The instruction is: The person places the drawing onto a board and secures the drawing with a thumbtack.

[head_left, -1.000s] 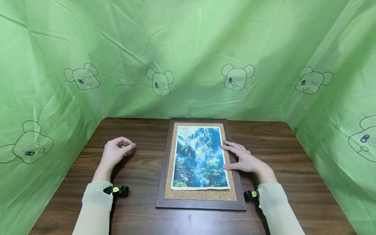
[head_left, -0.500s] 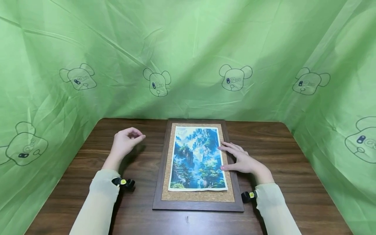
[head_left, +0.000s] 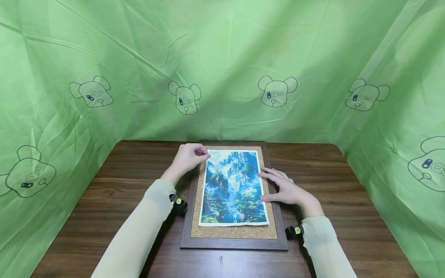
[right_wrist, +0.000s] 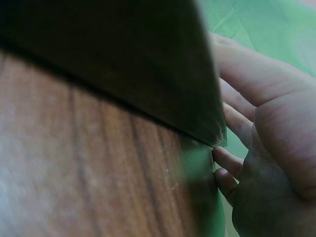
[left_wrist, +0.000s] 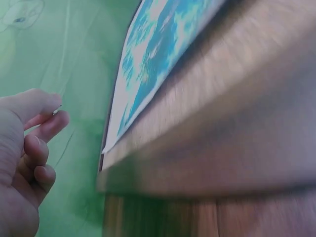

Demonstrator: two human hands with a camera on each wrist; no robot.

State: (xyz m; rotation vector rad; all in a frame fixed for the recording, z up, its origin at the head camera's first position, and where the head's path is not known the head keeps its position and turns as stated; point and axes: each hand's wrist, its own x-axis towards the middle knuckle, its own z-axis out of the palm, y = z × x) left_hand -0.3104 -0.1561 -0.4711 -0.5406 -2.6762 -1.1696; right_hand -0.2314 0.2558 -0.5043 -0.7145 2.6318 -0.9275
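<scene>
A blue landscape print with a white border lies on a cork board in a dark wooden frame. At the print's upper left corner, my left hand has thumb and index finger pinched together. Between those fingertips a tiny pin shows in the left wrist view, only its thin dark end visible; the rest is hidden by the fingers. My right hand rests over the frame's right side, fingers spread, with fingertips on the print's right edge.
The framed board lies on a dark wooden table, near its back edge. A green cloth with bear-head outlines hangs behind and on both sides. A small black camera sits on each wrist.
My left hand has moved right and away from me, from the bare table to the print's upper left corner, still pinching. The right hand has stayed at the print's right edge.
</scene>
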